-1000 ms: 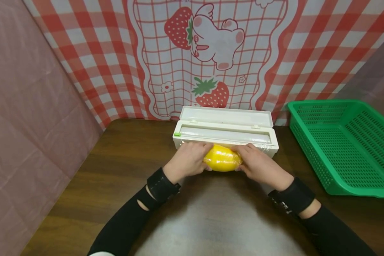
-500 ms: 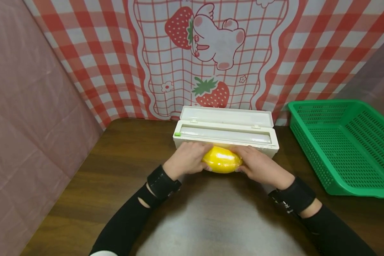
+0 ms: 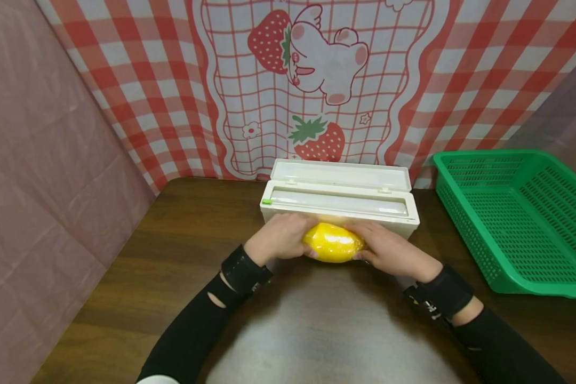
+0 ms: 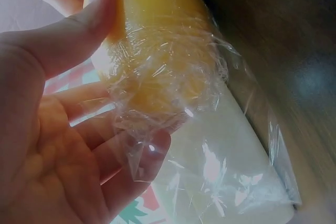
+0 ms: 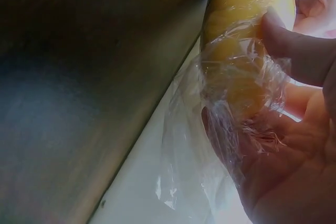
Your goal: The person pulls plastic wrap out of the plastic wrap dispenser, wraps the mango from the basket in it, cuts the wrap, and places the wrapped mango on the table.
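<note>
A yellow oval fruit [image 3: 334, 243], its exact kind unclear, is wrapped in clear cling film [image 4: 157, 72] that bunches and wrinkles at both ends. My left hand [image 3: 282, 234] holds its left end, thumb on the near side and fingers behind. At the opposite end my right hand [image 3: 389, 248] grips it the same way, with loose film hanging over the fingers in the right wrist view. Just behind the fruit stands a white cling film dispenser [image 3: 341, 186], lid raised and a roll of film [image 3: 338, 202] inside. The fruit and hands hide part of its front.
A green plastic basket [image 3: 465, 240] stands at the right on the brown wooden table [image 3: 173, 234]. Behind the table hangs a red-and-white checked cloth [image 3: 173, 80]. Pink fabric [image 3: 43, 160] hangs on the left. A green slider [image 3: 266, 201] sits on the dispenser's left end.
The fruit has rolled a little between my hands and shifted slightly toward me. Film seen against the dispenser's front at both sides earlier no longer shows there in the head view.
</note>
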The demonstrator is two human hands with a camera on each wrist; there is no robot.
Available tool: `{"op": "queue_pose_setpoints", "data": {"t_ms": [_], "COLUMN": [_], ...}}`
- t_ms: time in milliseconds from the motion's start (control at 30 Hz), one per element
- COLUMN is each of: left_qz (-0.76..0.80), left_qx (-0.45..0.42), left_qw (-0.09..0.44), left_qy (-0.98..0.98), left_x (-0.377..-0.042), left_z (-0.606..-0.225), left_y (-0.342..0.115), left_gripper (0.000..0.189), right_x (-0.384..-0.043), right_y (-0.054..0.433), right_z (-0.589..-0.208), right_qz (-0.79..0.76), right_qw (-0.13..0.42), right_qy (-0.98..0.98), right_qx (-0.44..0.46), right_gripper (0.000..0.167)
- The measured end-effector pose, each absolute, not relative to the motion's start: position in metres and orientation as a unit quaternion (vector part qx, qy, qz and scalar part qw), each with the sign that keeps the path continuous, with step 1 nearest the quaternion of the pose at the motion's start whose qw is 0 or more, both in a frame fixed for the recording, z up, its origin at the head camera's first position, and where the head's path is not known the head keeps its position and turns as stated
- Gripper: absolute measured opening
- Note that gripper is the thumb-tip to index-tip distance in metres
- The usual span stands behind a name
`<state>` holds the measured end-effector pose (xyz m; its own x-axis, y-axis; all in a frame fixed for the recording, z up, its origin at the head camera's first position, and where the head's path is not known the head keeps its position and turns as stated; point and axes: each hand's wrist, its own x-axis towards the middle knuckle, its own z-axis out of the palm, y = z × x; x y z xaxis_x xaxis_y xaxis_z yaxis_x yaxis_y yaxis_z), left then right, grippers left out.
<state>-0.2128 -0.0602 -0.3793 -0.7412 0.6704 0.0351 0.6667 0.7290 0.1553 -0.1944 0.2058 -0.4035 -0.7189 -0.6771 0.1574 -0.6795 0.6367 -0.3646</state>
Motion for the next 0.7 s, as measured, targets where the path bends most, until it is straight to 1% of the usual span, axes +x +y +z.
{"op": "queue_pose_setpoints", "data": {"t_ms": [367, 500, 700], "left_qz": [0.103, 0.104, 0.120], "left_qx": [0.365, 0.362, 0.352], "left_qw": [0.036, 0.050, 0.069], "left_qy": [0.925, 0.925, 0.926], "left_x": [-0.2195, -0.2205, -0.2221], "left_z": [-0.3830, -0.3833, -0.3834], "left_y": [-0.0647, -0.0661, -0.0681], "left_gripper": [0.049, 0.053, 0.063], "right_x": [-0.2000, -0.2009, -0.2019], "right_y": [0.2098, 0.2103, 0.2112], "right_z": [-0.4098, -0.4103, -0.4080], "right_qz": [0.250, 0.265, 0.281], "right_qw": [-0.020, -0.029, -0.047], "right_qy": [-0.887, -0.880, -0.882], "right_qx": [0.389, 0.394, 0.376], "right_gripper": [0.057, 0.058, 0.064]}}
